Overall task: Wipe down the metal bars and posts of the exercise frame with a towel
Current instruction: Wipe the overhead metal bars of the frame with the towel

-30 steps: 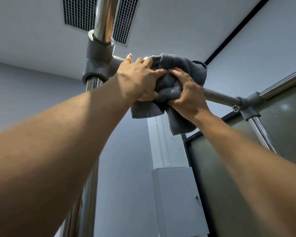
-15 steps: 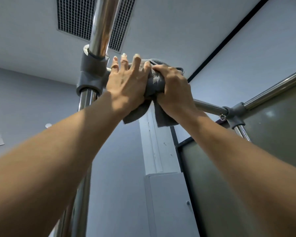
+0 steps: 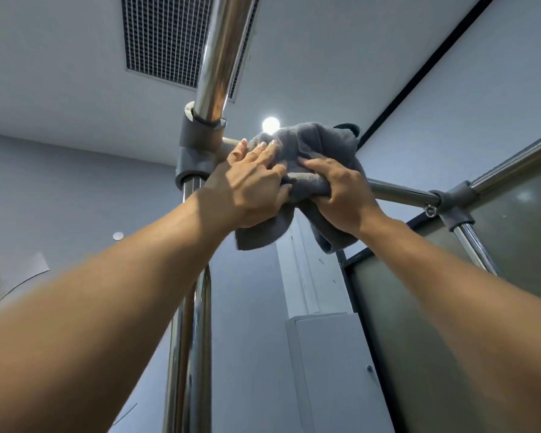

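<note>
I look up at a chrome exercise frame. A grey towel (image 3: 313,145) is draped over the horizontal bar (image 3: 400,192) just right of the grey corner joint (image 3: 197,151). My left hand (image 3: 253,189) lies on the towel next to the joint, fingers stretched over the cloth and thumb curled under it. My right hand (image 3: 341,192) grips the towel wrapped round the bar. The bar under the towel is hidden. A vertical post (image 3: 188,339) runs down from the joint, and another tube (image 3: 222,51) runs up from it.
A second grey joint (image 3: 453,201) at the right links the bar to another post (image 3: 472,245) and a bar going up right. Above are a ceiling vent (image 3: 163,35) and a round lamp (image 3: 270,123). A white cabinet (image 3: 334,370) and a dark panel (image 3: 450,307) stand behind.
Both hands and the towel have slid a little right along the bar, away from the corner joint. The towel now bunches higher above the bar, and a ceiling lamp shows behind it.
</note>
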The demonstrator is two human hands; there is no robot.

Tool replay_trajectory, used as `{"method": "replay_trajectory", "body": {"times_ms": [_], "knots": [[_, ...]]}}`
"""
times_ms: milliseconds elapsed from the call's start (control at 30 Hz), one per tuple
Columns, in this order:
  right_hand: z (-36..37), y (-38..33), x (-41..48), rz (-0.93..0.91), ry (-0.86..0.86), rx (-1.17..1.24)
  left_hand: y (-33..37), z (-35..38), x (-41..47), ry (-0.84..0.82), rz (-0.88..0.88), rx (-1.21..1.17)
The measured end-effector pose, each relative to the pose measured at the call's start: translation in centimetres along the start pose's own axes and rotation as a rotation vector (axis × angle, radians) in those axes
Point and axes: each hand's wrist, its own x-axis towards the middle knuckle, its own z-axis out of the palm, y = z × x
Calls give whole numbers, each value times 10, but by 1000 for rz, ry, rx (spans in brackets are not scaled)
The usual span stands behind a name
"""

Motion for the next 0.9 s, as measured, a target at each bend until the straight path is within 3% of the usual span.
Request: {"method": "replay_trajectory", "body": {"times_ms": [167, 333, 500, 633, 900], "knots": [[-9, -22, 30, 117, -76, -106, 13, -7, 25, -39, -53, 27], [-16, -16, 0, 77, -63, -72, 24, -15, 15, 74, -52, -46], [-26, -10, 16, 236, -202, -241, 29, -10, 25, -70, -38, -35], [-23, -30, 7, 91, -147, -79, 26, -1, 23, 103, -115, -53], [-29, -55, -30, 81, 144, 152, 27, -24, -4, 350, 21, -143]]}}
